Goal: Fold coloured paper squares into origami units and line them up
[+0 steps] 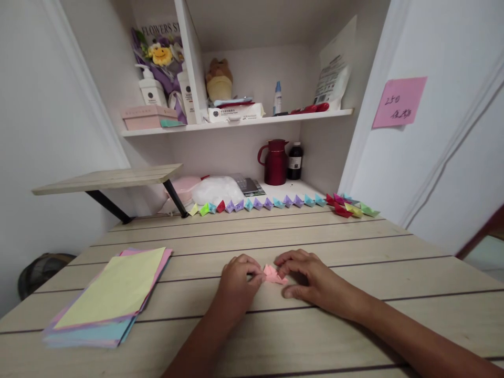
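A small pink folded paper piece [273,274] lies on the wooden table [354,273] between my two hands. My left hand [237,277] pinches its left end with curled fingers. My right hand [305,273] holds its right side, fingers bent over it and thumb pressed to the table. Both forearms reach in from the bottom edge.
A stack of coloured paper sheets [114,294], yellow on top, lies at the left. A row of small folded paper boats [271,203] lines the table's back edge. Behind stand a red jug [274,161], a dark bottle [295,160] and a raised wooden shelf [110,179]. A pink note [398,102] sticks on the right wall.
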The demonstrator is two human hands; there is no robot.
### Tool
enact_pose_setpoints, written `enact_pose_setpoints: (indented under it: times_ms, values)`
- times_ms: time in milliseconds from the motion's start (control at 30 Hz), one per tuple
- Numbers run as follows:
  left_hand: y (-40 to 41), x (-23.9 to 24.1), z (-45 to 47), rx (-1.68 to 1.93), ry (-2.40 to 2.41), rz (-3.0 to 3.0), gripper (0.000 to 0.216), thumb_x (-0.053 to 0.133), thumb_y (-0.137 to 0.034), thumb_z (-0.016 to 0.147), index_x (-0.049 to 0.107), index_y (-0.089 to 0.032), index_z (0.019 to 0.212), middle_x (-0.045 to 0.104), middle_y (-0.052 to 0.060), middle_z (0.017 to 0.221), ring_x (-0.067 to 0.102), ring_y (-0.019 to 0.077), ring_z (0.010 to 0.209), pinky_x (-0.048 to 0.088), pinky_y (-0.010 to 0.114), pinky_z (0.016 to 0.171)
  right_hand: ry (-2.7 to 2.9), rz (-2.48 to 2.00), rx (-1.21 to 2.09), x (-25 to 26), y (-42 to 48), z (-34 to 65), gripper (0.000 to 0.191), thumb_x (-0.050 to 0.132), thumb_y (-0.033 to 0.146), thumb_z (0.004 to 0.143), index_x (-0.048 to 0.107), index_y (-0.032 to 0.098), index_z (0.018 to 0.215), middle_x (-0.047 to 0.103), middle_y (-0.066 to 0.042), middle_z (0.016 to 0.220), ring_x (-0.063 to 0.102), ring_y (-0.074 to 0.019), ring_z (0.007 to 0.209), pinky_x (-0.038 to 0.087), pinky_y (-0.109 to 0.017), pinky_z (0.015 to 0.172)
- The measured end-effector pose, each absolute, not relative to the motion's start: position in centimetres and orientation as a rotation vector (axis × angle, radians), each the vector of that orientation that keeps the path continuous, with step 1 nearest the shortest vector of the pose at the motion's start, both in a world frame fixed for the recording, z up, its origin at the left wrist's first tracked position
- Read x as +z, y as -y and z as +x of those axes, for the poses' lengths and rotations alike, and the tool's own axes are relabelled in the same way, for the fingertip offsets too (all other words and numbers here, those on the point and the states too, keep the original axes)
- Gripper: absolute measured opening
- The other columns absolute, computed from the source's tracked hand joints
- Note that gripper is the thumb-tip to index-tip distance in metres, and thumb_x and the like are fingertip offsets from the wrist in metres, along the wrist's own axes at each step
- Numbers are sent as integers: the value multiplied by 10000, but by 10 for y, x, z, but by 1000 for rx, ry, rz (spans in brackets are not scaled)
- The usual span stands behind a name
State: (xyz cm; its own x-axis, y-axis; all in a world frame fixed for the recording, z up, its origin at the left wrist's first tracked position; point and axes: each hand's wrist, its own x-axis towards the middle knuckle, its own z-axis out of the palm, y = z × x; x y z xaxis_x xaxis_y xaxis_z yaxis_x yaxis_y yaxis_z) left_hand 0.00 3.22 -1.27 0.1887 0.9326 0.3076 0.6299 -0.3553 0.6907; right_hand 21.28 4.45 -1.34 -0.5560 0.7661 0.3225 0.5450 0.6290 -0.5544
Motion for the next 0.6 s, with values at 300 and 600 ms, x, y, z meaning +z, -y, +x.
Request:
enact_pose_setpoints:
  times_ms: [300, 600]
  values:
    - [-25, -13, 2, 896, -1399, 2252, 230, 601, -71, 702, 668, -248, 832, 693, -3, 928, 592, 184, 923, 391, 345, 868, 2332, -970, 483, -11, -45, 206, 66, 651, 297, 820, 687, 272, 869, 684, -31, 1046, 586, -226, 1004, 391, -379, 907]
    - [-26, -11, 6, 971, -1352, 2183, 125, 637, -140, 719, 681, -256, 733, 731, -22, 823, 629, 183, 833, 420, 333, 841, 2284, -977, 513, -17, -51, 205, 78, 613, 274, 853, 690, 266, 843, 688, -30, 1028, 591, -219, 996, 405, -373, 884]
